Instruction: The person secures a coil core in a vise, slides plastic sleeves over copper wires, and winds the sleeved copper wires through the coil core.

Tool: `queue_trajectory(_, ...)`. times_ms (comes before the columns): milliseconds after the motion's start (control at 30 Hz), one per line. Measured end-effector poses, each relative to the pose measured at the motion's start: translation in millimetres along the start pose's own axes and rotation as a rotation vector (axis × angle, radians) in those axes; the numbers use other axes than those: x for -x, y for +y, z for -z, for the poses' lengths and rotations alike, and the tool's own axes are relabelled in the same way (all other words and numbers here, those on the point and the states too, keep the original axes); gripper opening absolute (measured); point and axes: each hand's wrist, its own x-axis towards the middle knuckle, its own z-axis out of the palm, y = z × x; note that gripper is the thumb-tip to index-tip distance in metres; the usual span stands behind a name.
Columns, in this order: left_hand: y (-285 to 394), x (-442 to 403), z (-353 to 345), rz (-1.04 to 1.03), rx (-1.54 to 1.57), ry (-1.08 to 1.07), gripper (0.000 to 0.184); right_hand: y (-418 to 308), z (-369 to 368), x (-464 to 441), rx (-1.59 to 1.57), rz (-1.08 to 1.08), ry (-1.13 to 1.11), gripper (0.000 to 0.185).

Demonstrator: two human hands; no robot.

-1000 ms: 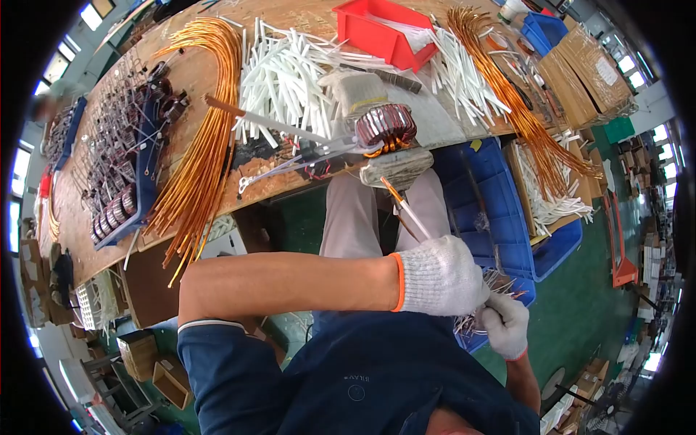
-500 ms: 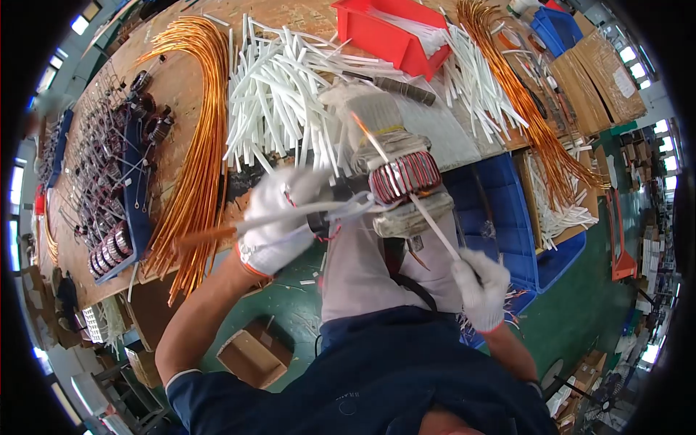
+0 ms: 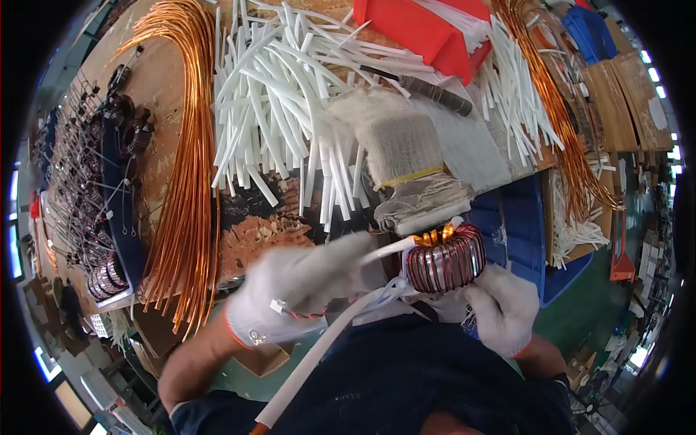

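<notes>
Close to my body, my right hand (image 3: 502, 308), in a white glove, is closed on the lower right side of a toroidal coil (image 3: 446, 262). Dark red wire wraps the coil, and bright copper turns (image 3: 438, 235) show along its upper edge. A white-sleeved wire (image 3: 391, 251) runs leftward from those turns to my left hand (image 3: 297, 286). That gloved hand is motion-blurred, but its fingers appear closed around the sleeve. A second white-sleeved wire (image 3: 319, 351) slants from the coil down over my shirt, copper showing at its lower end. Just beyond the coil is a cloth-wrapped block (image 3: 406, 145).
Loose white sleeves (image 3: 283, 101) and copper wire bundles (image 3: 185, 159) cover the bench. A red bin (image 3: 428, 32) and a dark-handled tool (image 3: 435, 94) lie at the back. Finished coils (image 3: 109, 268) crowd the left, while a blue crate (image 3: 518, 225) stands at right.
The coil has come off the wrapped block toward my body. My right hand has moved from the straight sleeve end onto the coil; my left hand has shifted to the sleeve beside the copper turns.
</notes>
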Motion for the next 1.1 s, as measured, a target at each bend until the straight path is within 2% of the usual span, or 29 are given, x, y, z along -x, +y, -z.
queue_trajectory(33,7,5,-19,0.138,0.3,0.07,0.067,5,-3,6,0.025,0.087,0.049,0.018)
queue_trajectory(67,2,11,-50,0.114,0.49,0.211,0.066,2,-7,8,0.012,0.086,0.051,0.026)
queue_trajectory(100,0,13,-80,0.086,0.678,0.35,0.064,1,-14,13,0.007,0.09,0.051,0.026)
queue_trajectory(167,34,1,-111,0.137,0.632,0.473,0.061,5,-35,25,0.102,0.239,0.143,0.034)
queue_trajectory(200,21,4,-131,0.019,0.6,0.419,0.062,0,-53,25,0.037,0.309,0.226,0.044)
queue_trajectory(233,28,-14,-140,-0.101,0.539,0.562,0.057,-13,-57,18,0.111,0.327,0.21,0.049)
queue_trajectory(300,31,-18,-147,-0.027,0.378,0.681,0.055,-12,-59,20,0.219,0.36,0.207,0.052)
queue_trajectory(333,30,-20,-162,-0.058,0.499,0.81,0.053,-14,-49,17,0.224,0.366,0.213,0.052)
queue_trajectory(400,36,-34,-162,0.068,0.738,0.92,0.051,-25,-12,7,0.481,0.439,-0.06,0.048)
queue_trajectory(433,40,-36,-160,0.121,0.827,0.96,0.051,-35,1,-3,0.564,0.465,-0.103,0.044)
queue_trajectory(467,37,-33,-165,0.107,0.824,0.957,0.051,-55,10,-14,0.662,0.501,-0.046,0.026)
queue_trajectory(500,22,-28,-174,0.084,0.851,0.905,0.05,-63,10,-31,0.594,0.681,0.094,0.026)
queue_trajectory(533,1,-24,-185,0.062,0.874,0.851,0.049,-83,6,-44,0.534,0.697,0.128,0.029)
queue_trajectory(567,-40,-16,-200,0.093,1.37,0.643,0.044,-103,-6,-58,0.534,0.71,0.101,0.032)
queue_trajectory(600,-42,-8,-201,0.08,1.354,0.623,0.044,-120,-14,-76,0.379,0.738,-0.064,0.029)
queue_trajectory(633,-41,-1,-201,0.108,1.209,0.752,0.039,-119,-36,-93,0.387,0.798,-0.168,0.017)
queue_trajectory(667,-41,0,-200,0.125,1.062,0.876,0.034,-136,-45,-112,0.552,0.723,-0.428,0.011)
queue_trajectory(700,-41,-8,-195,0.134,0.914,0.999,0.03,-145,-56,-130,0.588,0.706,-0.58,0.017)
queue_trajectory(733,-3,-33,-184,0.001,0.959,1.098,0.029,-133,-85,-149,0.426,0.581,-0.608,0.026)
queue_trajectory(767,8,-37,-177,0.029,0.953,1.162,0.028,-136,-82,-166,0.508,0.493,-0.753,0.03)
queue_trajectory(800,1,-36,-178,0.045,1.015,1.123,0.033,-126,-82,-183,0.475,0.467,-0.758,0.034)
queue_trajectory(867,-9,-24,-177,0.076,1.088,1.042,0.045,-108,-38,-207,0.314,0.379,-0.656,0.033)
queue_trajectory(900,-22,-20,-178,0.099,0.924,1.025,0.052,-72,-32,-229,0.12,0.334,-0.442,0.03)
queue_trajectory(967,-22,-19,-172,0.081,0.93,1.012,0.057,-8,15,-277,0.283,0.379,0.004,0.03)
queue_trajectory(1000,-15,-19,-166,0.088,1.014,0.943,0.063,-9,55,-272,0.074,-0.116,-0.02,0.04)
queue_trajectory(1033,-13,-19,-166,0.127,1.095,0.968,0.06,27,78,-290,0.338,-0.062,0.056,0.043)
queue_trajectory(1100,-66,3,-181,0.215,1.326,0.988,0.052,136,93,-324,0.579,0.211,0.292,0.042)
